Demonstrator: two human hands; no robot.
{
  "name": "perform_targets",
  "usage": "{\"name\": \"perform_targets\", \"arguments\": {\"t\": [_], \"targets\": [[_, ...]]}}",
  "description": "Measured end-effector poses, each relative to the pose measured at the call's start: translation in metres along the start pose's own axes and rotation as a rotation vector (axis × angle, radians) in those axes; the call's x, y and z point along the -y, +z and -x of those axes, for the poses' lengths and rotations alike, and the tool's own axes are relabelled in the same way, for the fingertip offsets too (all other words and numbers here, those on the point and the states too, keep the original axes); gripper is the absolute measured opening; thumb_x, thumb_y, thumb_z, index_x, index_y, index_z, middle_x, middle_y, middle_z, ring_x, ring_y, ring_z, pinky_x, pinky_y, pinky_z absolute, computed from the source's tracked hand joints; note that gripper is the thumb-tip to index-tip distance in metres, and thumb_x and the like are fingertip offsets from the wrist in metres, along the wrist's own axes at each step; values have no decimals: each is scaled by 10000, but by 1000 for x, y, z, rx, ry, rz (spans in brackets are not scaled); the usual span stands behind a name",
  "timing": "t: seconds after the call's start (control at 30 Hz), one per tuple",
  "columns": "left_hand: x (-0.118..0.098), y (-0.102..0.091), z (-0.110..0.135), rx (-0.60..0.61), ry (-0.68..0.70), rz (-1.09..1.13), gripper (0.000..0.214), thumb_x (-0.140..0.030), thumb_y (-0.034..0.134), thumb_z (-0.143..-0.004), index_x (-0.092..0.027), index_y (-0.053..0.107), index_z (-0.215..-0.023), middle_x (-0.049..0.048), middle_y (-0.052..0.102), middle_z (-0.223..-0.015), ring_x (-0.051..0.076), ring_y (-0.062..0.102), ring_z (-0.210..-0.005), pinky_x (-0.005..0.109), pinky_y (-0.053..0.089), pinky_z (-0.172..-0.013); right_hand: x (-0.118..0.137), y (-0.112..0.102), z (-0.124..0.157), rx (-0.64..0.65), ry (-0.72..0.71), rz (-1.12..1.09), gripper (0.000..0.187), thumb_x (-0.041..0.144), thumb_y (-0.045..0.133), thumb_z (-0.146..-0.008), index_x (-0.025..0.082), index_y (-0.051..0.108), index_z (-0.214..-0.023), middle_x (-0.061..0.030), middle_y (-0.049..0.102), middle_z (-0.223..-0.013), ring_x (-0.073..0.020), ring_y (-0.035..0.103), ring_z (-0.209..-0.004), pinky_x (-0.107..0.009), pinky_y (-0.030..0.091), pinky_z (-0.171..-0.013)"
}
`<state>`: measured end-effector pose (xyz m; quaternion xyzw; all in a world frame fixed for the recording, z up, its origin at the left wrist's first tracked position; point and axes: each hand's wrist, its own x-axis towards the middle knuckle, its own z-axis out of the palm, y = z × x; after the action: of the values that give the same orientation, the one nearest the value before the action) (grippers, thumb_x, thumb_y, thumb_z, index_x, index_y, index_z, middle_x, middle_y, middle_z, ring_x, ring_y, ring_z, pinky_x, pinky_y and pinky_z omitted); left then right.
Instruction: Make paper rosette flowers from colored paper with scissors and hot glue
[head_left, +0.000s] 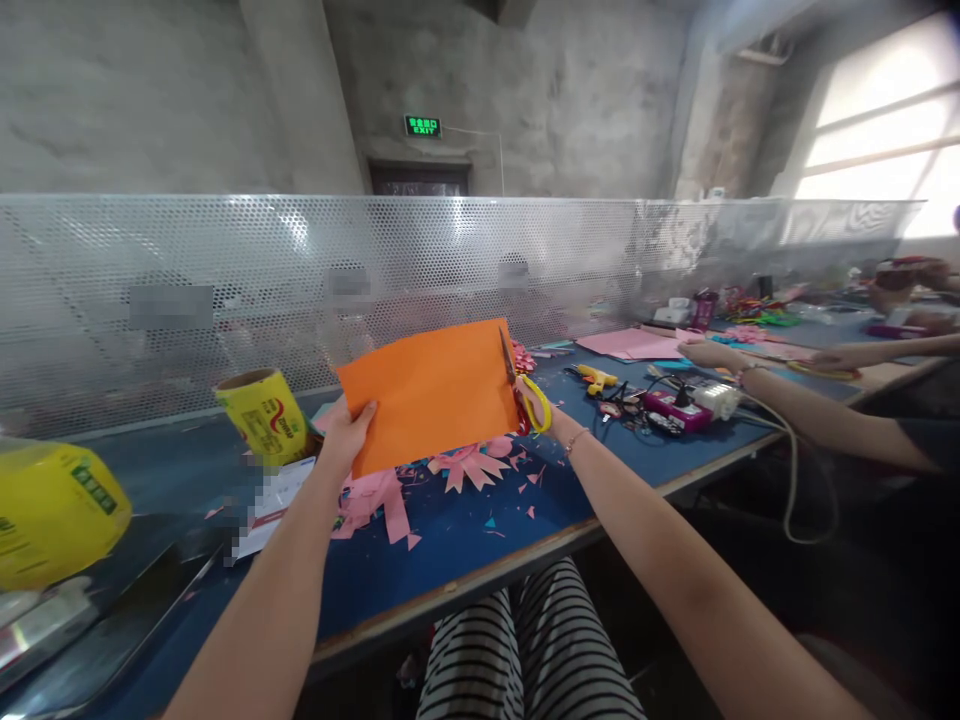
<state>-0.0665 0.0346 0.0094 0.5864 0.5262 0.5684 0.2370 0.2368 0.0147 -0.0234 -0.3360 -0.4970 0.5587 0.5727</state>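
An orange sheet of paper (431, 395) is held up over the blue table. My left hand (350, 432) pinches its lower left edge, thumb in front. In my right hand (536, 403) is a pair of scissors (537, 400) with yellow and red handles, the blades pointing up along the sheet's right edge. Whether the blades have the paper between them I cannot tell. Below the sheet lie a pink paper bow (469, 466) and pink paper strips (375, 505), with small pink and blue scraps around them.
A yellow cardboard tube (264, 415) and a yellow bag (56, 510) stand to the left. A yellow glue gun (596, 379), cables and a power strip (676, 410) lie right. A perforated metal screen (247, 250) runs behind the table. A co-worker's hand (709, 355) touches pink sheets (630, 343).
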Motion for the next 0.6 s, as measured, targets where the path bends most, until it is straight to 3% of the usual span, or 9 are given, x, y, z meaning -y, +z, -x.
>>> {"name": "perform_targets", "arguments": {"t": [0.17,0.37,0.6], "targets": [[6,0,-3,64,-49,-15,334,-360,547,-741,-124,646,-955,95,690,-1003,223,636,-889,316,499,-772,3,2,0,9,13,-65,518,614,551,-703,193,579,-1004,-108,675,-1012,-253,588,-1072,-393,479,-924],[8,0,-4,31,-14,-47,336,-353,554,-736,-145,651,-981,83,683,-1039,239,622,-962,336,488,-830,-1,2,-2,-41,-144,115,580,671,528,-695,177,598,-990,-116,675,-1013,-262,600,-1044,-395,478,-926],[15,-1,-7,58,5,-43,417,-433,552,-722,-135,650,-997,106,680,-1041,263,620,-971,361,490,-828,1,6,-2,-109,-143,143,511,624,509,-737,191,600,-991,-82,688,-955,-244,634,-972,-381,514,-869]]}}
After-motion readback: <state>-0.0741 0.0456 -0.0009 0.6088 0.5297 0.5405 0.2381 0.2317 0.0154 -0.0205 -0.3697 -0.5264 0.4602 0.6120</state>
